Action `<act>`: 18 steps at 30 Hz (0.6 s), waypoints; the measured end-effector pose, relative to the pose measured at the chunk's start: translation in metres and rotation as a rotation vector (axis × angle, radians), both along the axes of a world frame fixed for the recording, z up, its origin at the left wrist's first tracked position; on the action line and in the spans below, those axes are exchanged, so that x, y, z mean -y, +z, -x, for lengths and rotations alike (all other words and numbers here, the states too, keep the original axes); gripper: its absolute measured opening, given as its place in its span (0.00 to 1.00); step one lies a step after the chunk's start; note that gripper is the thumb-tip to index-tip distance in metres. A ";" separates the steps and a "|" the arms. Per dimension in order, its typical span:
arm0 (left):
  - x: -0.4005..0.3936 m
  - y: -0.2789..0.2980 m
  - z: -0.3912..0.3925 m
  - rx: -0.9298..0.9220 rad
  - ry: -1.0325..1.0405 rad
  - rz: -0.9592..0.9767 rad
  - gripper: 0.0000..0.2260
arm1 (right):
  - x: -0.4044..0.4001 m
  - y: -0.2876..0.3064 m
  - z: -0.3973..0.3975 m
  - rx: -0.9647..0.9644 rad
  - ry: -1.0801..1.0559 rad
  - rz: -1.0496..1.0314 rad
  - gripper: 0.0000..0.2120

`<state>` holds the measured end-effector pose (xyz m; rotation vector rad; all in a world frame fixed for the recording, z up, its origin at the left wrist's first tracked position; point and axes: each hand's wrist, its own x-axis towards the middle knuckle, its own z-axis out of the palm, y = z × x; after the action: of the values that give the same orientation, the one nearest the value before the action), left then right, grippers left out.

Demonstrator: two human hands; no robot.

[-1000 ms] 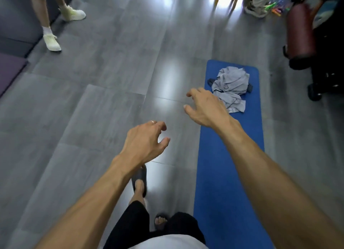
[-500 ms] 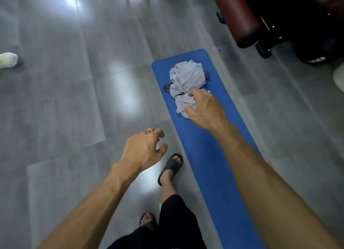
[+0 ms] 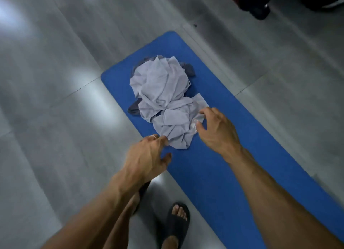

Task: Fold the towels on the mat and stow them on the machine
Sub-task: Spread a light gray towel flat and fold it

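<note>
A: Where do the towels (image 3: 163, 98) lie?

B: In a crumpled pale-grey heap on the blue mat (image 3: 219, 167), toward its far end, at about twelve o'clock from the person. Something darker shows under the heap at its nine o'clock and two o'clock edges; it may be another towel, but that cannot be told.

A: And the hands?

B: The left hand (image 3: 147, 159) is at the heap's six o'clock edge, fingers bent, their tips at the cloth; whether they have pinched it cannot be told. The right hand (image 3: 216, 129) is at the four o'clock side, thumb and fingers spread and curved over a loose corner, with nothing clearly held.

A: So the step is picking out the first towel?

B: That is the likely reading. The nearest towel looks the easiest, since its corner lies free beside the right hand.

A: How should the person do it well?

B: Each hand should take one corner of the same towel, not a bunch from the middle, then lift and shake it so it hangs flat. Grabbing folds risks dragging the whole heap along. The bare mat at five o'clock gives room to spread it.

A: And the machine?

B: Dark equipment (image 3: 260, 8) sits at one o'clock on the floor (image 3: 55, 118); whether it is the machine cannot be told.
</note>
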<state>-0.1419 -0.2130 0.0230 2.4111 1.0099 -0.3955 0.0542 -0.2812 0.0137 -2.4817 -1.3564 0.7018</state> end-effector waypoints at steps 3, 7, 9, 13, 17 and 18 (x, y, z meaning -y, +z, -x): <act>-0.043 -0.099 -0.031 -0.030 -0.124 -0.002 0.15 | -0.015 -0.100 -0.023 -0.011 -0.090 0.035 0.12; -0.084 -0.219 -0.068 -0.063 -0.304 -0.065 0.17 | -0.032 -0.225 -0.046 -0.042 -0.178 0.088 0.14; -0.099 -0.271 -0.082 -0.040 -0.394 -0.130 0.20 | -0.041 -0.276 -0.053 -0.053 -0.188 0.126 0.16; -0.126 -0.352 -0.102 0.007 -0.464 -0.170 0.35 | -0.058 -0.354 -0.062 -0.236 -0.144 0.096 0.32; -0.144 -0.379 -0.116 -0.044 -0.545 -0.283 0.41 | -0.073 -0.381 -0.065 -0.282 -0.112 -0.099 0.18; -0.148 -0.376 -0.122 0.041 -0.590 -0.333 0.37 | -0.073 -0.376 -0.070 -0.292 -0.144 -0.148 0.11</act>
<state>-0.0201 -0.0650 -0.3530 2.9899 0.3405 -0.3936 0.1239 -0.2079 -0.3628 -2.2303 -1.0725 0.8573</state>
